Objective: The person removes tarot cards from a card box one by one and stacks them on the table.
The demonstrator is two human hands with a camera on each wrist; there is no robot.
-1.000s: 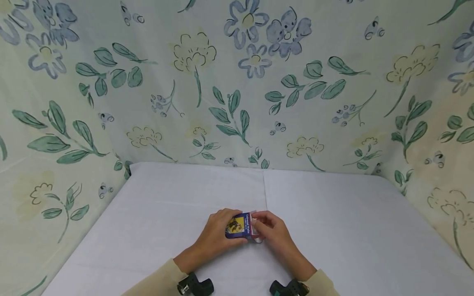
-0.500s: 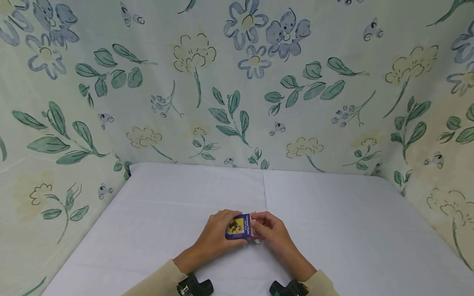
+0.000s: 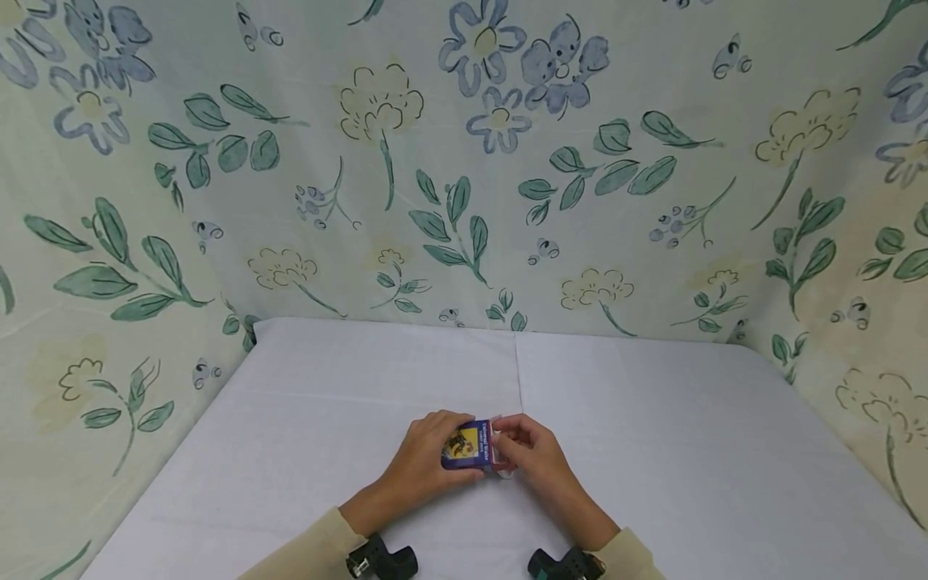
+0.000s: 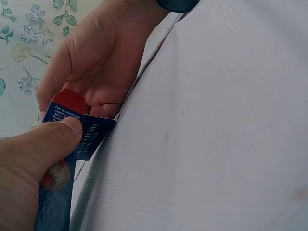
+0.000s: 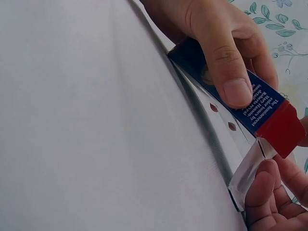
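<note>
A small dark blue tarot card box (image 3: 461,445) with a yellow picture is held near the middle of the table. My left hand (image 3: 424,455) grips it from the left, thumb along the near narrow side. A red side flap (image 5: 283,129) sticks out at the box's right end. The end lid (image 5: 248,171) is folded open, its pale inside showing in the right wrist view. My right hand (image 3: 538,453) has its fingers curled at this end, thumb and forefinger pinching at the opening. The left wrist view shows printed lettering on the lid (image 4: 96,137). The box's contents are hidden.
A white cloth (image 3: 362,362) covers the table, with a crease running back from the hands. Floral curtains (image 3: 435,266) stand behind and on both sides. Each wrist carries a black camera (image 3: 382,557).
Both hands hold nearly the same pose. The box's right end has tipped or shifted very slightly toward me.
</note>
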